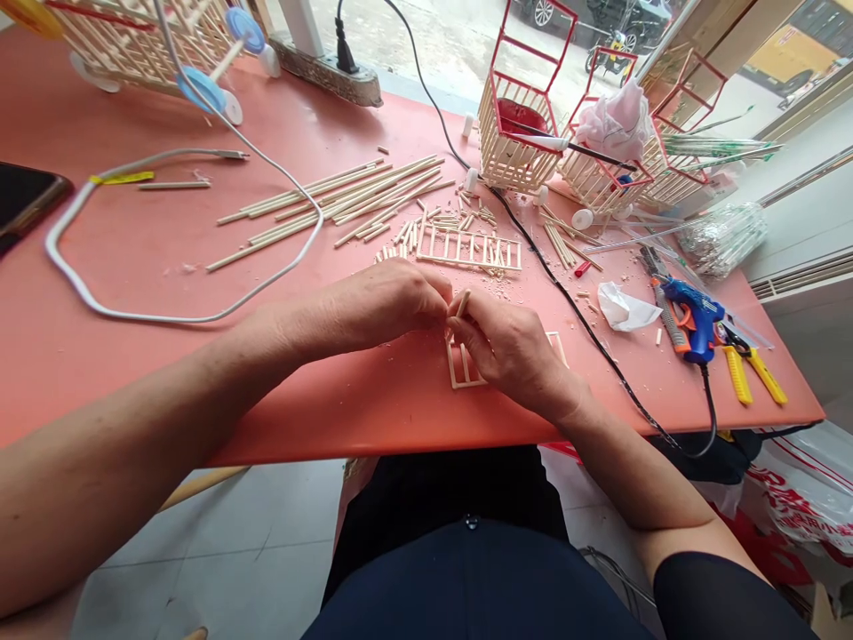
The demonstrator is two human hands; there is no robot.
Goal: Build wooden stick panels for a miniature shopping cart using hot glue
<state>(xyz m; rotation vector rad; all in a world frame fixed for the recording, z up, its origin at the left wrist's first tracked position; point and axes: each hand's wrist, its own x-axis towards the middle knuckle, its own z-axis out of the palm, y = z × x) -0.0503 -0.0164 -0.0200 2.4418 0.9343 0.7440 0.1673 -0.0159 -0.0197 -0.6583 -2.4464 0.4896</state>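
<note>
Near the front edge of the pink table, my left hand [400, 302] is closed, its fingertips meeting those of my right hand; what it pinches is hidden. Between its thumb and fingers my right hand [510, 351] holds a short wooden stick [463, 303]. Under and beside my right hand lies a small wooden frame [467, 384], partly covered by it. Just behind my hands a ladder-like wooden frame [470, 264] rests among short cut sticks [402, 242]. Longer sticks [320, 209] lie further left.
A white cable [150, 317] loops over the table [320, 418] at left. A black cord [566, 293] crosses right of my hands. Blue glue gun [699, 320] and yellow-handled pliers [738, 373] lie at right. Small stick carts [516, 142] stand at the back.
</note>
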